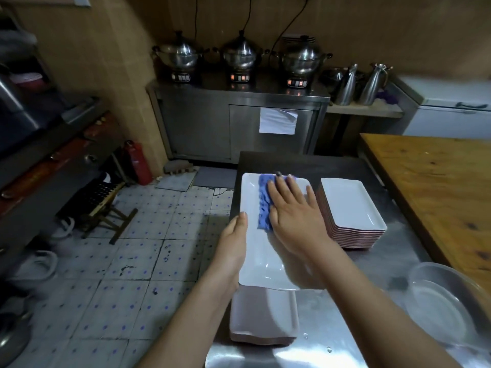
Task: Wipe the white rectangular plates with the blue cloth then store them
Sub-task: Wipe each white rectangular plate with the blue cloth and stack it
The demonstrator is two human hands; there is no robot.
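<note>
We see the right hand point(295, 216) pressing flat on the blue cloth point(265, 204) atop a white rectangular plate point(255, 258), whose left edge the left hand point(233, 243) holds. A stack of plates point(352, 212) sits just right on the steel counter point(345, 328); another stack point(263, 317) lies beneath, nearer us.

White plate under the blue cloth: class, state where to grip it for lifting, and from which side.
Grip the plate by its left long rim, from the left, as the left hand does: that raised lip sits at the table edge, while the stack of plates crowds its right side.
</note>
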